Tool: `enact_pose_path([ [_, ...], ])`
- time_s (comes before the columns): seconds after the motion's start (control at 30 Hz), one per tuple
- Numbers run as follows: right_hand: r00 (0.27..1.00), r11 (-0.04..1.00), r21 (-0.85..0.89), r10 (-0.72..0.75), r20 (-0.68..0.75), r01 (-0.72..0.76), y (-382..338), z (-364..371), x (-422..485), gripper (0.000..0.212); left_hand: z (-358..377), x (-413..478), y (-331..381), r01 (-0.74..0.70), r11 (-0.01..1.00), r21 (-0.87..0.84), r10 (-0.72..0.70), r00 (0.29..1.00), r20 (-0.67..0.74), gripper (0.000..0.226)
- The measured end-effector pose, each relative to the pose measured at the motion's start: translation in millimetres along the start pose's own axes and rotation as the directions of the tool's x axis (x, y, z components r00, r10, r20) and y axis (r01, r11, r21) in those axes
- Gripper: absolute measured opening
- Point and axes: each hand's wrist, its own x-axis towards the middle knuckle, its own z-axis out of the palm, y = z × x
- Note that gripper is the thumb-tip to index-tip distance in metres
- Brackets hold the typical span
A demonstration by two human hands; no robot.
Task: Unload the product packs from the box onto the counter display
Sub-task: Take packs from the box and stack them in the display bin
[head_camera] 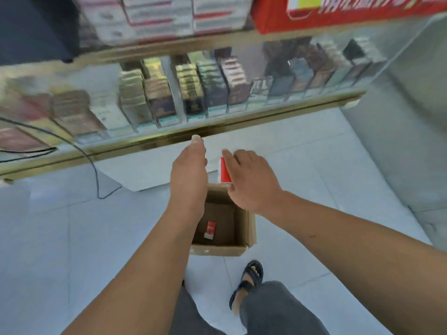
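Observation:
An open cardboard box (250, 229) stands on the tiled floor below me, with one red and white pack (210, 229) lying on its bottom. My right hand (251, 182) hovers above the box's far edge, shut on another red and white pack (224, 171) held upright. Just to its left, my left hand (189, 175) is raised with fingers loosely curled and nothing visible in it, its fingertips near the counter's brass edge. The glass counter display (217, 128) runs across the view ahead, with rows of packs under its top.
Stacked cartons (159, 15) and a red box (338, 13) sit on the counter top behind. A black cable (94, 170) hangs off the counter at left. My sandalled foot (249, 281) is beside the box. A flat cardboard sheet (150, 172) lies on the floor.

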Motion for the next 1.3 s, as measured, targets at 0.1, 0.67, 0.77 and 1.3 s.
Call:
enact_pose_path([
  [0.1, 0.997, 0.999, -0.037, -0.040, -0.068, 0.038, 4.5, -66.8, 7.4, 0.084, 4.2, -26.4, 57.2, -0.058, 0.998, -0.004, 0.058, 0.998, -0.006, 0.040],
  [0.67, 0.880, 0.967, -0.131, -0.255, -0.402, 0.220, -19.1, -305.1, 110.3, 0.060, -47.0, -29.8, 258.7, -0.404, 0.882, -0.242, 0.434, 0.896, 0.087, 0.028],
  [0.77, 0.897, 0.956, -0.186, -0.280, -0.343, 0.227, -26.0, -320.0, 141.1, 0.059, -58.3, -16.0, 269.7, -0.403, 0.889, -0.217, 0.423, 0.905, 0.052, 0.035],
  [1.3, 0.888, 0.916, -0.266, -0.370, -0.273, 0.299, -48.3, -314.3, 252.3, 0.050, -65.6, 26.8, 298.7, -0.395, 0.888, -0.235, 0.345, 0.911, -0.225, 0.035],
])
